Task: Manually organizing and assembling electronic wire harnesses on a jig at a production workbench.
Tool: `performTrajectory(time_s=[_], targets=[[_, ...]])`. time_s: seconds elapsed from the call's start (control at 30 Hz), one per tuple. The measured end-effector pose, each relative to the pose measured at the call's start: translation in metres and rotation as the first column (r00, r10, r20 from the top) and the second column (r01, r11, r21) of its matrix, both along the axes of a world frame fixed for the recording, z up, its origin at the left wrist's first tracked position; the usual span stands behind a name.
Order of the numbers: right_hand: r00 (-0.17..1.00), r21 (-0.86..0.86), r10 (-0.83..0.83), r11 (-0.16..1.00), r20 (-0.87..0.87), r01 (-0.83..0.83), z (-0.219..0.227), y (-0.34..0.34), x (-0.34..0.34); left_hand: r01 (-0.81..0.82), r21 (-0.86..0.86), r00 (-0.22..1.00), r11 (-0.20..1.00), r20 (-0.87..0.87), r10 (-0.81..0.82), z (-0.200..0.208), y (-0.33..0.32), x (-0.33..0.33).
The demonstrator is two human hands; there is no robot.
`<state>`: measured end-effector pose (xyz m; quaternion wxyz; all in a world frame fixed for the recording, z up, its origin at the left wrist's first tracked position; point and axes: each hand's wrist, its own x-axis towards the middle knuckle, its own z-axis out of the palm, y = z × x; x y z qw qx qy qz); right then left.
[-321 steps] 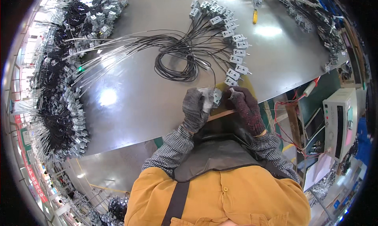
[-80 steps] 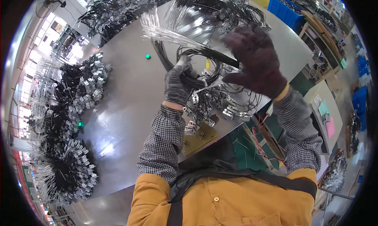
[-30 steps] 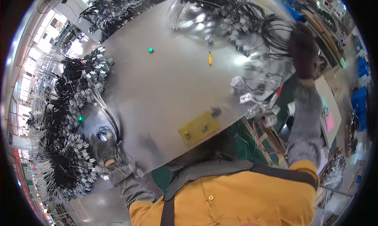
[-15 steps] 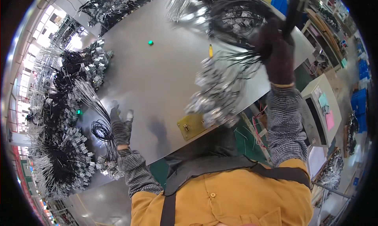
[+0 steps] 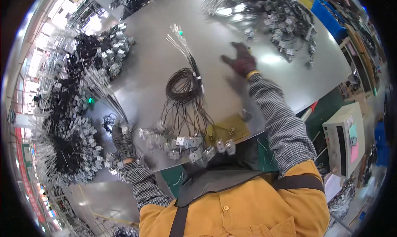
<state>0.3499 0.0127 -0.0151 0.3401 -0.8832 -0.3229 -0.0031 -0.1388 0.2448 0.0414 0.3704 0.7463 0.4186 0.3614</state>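
A dark grey glove covers my left hand (image 5: pixel 123 142), its fingers closed at the lower end of a black cable bundle (image 5: pixel 111 97) with pale wire ends, at the table's left. My right hand (image 5: pixel 240 61), in a maroon glove, is above the metal table with fingers apart and nothing held. Between my hands lies a cable harness (image 5: pixel 182 86), its black cables coiled, pale wire ends pointing away. Its silvery connectors (image 5: pixel 192 144) hang near the front edge, partly over a yellow plate (image 5: pixel 237 133). A small yellow piece shows beside my right hand, mostly hidden.
Harnesses (image 5: pixel 66 150) are heaped along the left edge. Another pile (image 5: pixel 283 26) of harnesses lies at the far right, close to a blue bin (image 5: pixel 328 17). A beige box-shaped machine (image 5: pixel 343 133) stands right of the table. A green light spot falls on the central harness's wire ends.
The harness that hung from my right hand now lies in the table's middle. That hand has let go and come down. My left hand has drawn nearer and closed.
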Motion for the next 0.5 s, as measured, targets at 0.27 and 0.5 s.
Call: performTrajectory(time_s=[0.27, 0.5], targets=[[0.992, -0.507, 0.087, 0.861, 0.089, -0.03, 0.003, -0.052, -0.019, 0.181, 0.256, 0.983, 0.949, -0.078, -0.167, 0.004, -0.055, 0.027], [0.988, -0.036, -0.058, 0.998, -0.144, 0.053, -0.029, -0.096, -0.063, 0.458, 0.429, 0.881, 0.779, -0.102, -0.463, 0.001, -0.144, 0.098]])
